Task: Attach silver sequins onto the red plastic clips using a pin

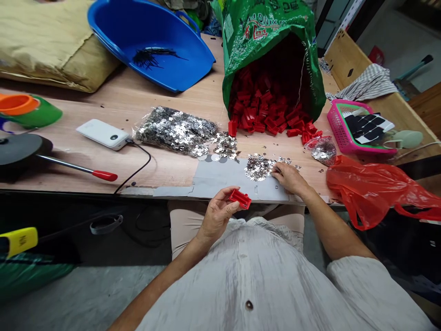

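Between the thumb and fingers of my left hand [218, 209] is a small red plastic housing [240, 199], its hollow side turned up, held just off the table's front edge. My right hand [290, 178] has its fingertips pinched together at the right side of a pile of small shiny metal pieces [257, 166]. Whether a piece sits in that pinch is too small to make out. Under the pile lies a grey sheet [220, 179]. Many more red housings [263, 108] spill from the mouth of a green woven sack [272, 50] behind.
A clear bag of metal pieces [175, 131] lies left of the pile, near a white power bank [102, 134] with a black cable. A blue scoop basin [155, 41] stands behind. On the right are a pink basket [344, 133] and a red plastic bag [375, 188] overhanging the edge.
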`<state>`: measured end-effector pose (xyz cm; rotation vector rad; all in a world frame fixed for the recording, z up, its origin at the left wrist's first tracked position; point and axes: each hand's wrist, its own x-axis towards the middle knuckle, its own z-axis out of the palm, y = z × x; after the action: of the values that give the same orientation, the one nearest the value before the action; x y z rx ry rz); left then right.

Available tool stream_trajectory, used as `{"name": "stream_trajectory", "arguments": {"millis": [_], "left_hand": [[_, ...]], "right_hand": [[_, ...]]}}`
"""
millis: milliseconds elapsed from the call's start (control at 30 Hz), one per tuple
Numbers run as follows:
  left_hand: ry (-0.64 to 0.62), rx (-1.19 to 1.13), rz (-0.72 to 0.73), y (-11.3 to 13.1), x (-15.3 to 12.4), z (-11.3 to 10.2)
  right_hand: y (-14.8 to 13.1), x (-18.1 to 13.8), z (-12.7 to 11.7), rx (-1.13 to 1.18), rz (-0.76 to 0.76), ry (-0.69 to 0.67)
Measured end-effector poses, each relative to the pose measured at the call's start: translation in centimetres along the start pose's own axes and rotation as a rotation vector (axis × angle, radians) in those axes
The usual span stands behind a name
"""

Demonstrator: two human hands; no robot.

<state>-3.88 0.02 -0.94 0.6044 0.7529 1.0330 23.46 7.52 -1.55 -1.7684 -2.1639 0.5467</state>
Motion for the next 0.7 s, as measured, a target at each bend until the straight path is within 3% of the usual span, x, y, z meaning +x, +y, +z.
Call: {"name": "stream_trajectory", "arguments": {"millis": [200, 400, 567, 700], "left_hand": [[0.000, -0.058, 0.014, 0.1, 0.2, 0.5], [0.001, -0.093, -0.006, 0.0, 0.5, 0.8], [0.019, -0.104, -0.014, 0.0, 0.4, 0.7], [0.033, -0.115, -0.016, 0.1, 0.2, 0.6]], "right_hand": [[-0.9, -1.4, -0.3, 0.379, 0.041, 0.015], [-3.8, -2.7, -0.3, 0.823, 0.034, -0.144], [-5.6, -3.3, -0.4, 0.973, 0.041, -0.242], [-6.3, -3.4, 0.1, 0.933, 0.046, -0.219]]}}
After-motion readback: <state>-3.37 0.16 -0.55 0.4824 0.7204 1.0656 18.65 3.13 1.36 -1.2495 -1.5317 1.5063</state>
